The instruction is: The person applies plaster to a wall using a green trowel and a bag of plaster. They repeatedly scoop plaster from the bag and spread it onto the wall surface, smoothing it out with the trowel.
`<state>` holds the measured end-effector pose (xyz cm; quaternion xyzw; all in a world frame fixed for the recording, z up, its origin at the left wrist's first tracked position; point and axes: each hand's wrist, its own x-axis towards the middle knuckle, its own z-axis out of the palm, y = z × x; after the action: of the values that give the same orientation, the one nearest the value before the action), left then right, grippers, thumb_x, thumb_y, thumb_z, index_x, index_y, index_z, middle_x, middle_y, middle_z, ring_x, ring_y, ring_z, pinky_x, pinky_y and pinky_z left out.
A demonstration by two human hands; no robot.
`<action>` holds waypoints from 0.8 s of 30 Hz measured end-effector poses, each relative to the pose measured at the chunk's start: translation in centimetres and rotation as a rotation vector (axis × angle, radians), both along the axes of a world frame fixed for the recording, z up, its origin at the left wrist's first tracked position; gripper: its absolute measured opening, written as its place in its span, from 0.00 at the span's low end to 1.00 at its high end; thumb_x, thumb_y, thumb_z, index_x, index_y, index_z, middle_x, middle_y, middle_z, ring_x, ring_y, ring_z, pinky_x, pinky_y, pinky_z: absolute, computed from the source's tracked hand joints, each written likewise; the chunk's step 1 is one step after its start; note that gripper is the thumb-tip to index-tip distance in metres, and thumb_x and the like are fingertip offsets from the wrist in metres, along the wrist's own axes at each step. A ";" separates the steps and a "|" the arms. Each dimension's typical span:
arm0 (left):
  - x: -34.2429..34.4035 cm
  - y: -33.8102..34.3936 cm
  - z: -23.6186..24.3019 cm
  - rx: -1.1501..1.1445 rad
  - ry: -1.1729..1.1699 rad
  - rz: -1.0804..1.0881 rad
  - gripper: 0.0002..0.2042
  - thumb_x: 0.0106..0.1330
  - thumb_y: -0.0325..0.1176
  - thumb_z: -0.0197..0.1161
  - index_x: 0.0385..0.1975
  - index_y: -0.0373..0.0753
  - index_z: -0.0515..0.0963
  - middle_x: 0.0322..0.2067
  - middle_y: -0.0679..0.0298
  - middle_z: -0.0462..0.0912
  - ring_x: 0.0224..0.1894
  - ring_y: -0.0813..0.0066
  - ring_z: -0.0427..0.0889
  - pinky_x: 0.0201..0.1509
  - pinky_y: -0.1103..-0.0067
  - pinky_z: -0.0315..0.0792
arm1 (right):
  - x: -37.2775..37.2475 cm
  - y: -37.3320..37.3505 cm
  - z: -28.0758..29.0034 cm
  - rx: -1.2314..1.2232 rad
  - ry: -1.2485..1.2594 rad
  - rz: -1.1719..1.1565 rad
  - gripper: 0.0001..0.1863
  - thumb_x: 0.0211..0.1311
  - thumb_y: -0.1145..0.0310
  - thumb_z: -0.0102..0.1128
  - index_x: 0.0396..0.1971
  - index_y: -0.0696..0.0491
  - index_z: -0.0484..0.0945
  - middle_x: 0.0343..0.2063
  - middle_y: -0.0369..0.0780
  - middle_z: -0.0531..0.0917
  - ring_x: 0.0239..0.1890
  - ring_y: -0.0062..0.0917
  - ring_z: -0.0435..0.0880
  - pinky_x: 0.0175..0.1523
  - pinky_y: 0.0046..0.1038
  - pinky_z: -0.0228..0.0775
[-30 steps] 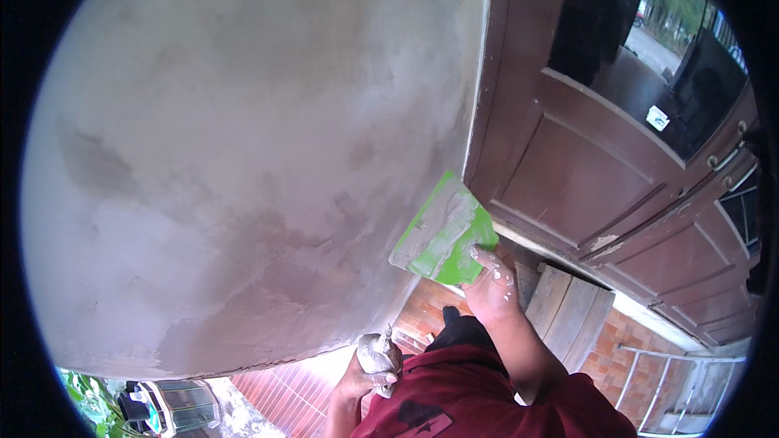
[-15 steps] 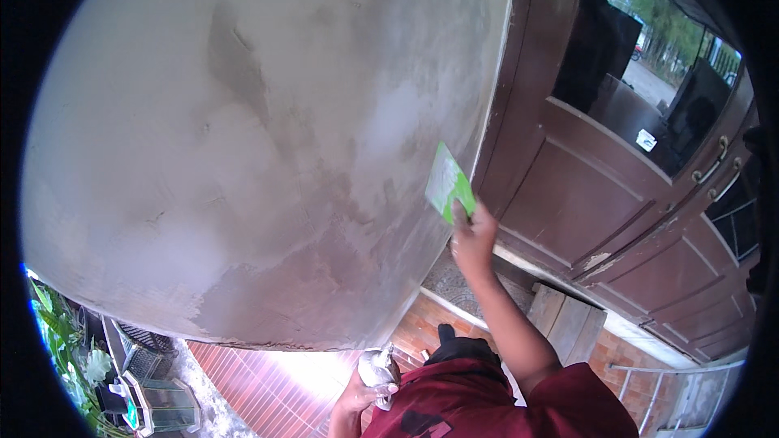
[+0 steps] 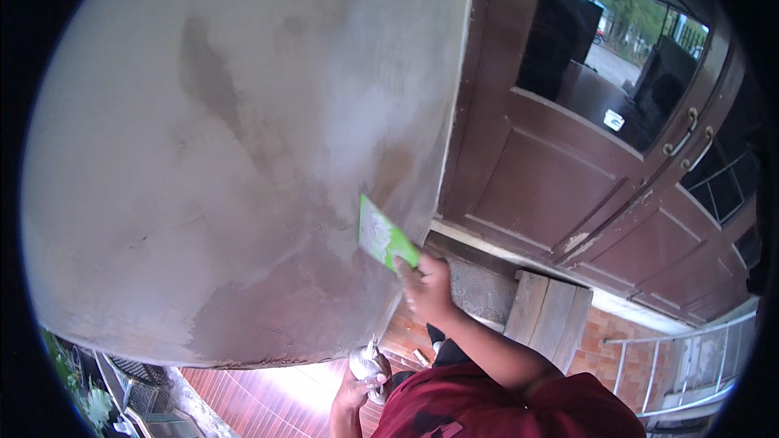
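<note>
A green putty spreader [image 3: 381, 231], its face smeared with pale paste, is gripped in my right hand [image 3: 426, 285]. Its edge is at or very close to the plastered wall [image 3: 268, 195], near the wall's right side; contact is hard to make out. Damp darker patches and pale streaks mark the wall. Low by the wall's bottom edge, my left hand [image 3: 350, 393] is closed round a whitish, paste-smeared object [image 3: 369, 365] with a pointed top. Whether it is a bag or a container I cannot tell.
Brown double doors [image 3: 552, 178] with glass panes and handles stand to the right. A wooden bench [image 3: 548, 320] and a pale metal railing [image 3: 665, 341] are below them. Red tiles [image 3: 243, 397] cover the floor; plants [image 3: 97, 405] and dark furniture are at lower left.
My right hand has brought the spreader left and down across the wall, and a brownish damp streak now shows above it. The whole view has shifted slightly. My left hand keeps its hold.
</note>
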<state>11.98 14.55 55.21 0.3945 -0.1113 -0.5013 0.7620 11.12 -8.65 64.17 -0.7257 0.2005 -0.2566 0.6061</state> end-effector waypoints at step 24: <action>-0.8 -20.9 3.3 0.181 -0.023 0.178 0.15 0.45 0.21 0.73 0.26 0.35 0.70 0.17 0.62 0.72 0.19 0.70 0.73 0.20 0.77 0.68 | 4.8 -30.4 -15.4 0.273 -0.057 -0.281 0.14 0.63 0.75 0.54 0.48 0.61 0.74 0.34 0.39 0.81 0.37 0.22 0.78 0.43 0.24 0.69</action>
<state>11.13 -6.36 58.49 0.4758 -0.0390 -0.4353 0.7633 15.93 -39.01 48.77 -0.5940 0.3155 -0.3293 0.6627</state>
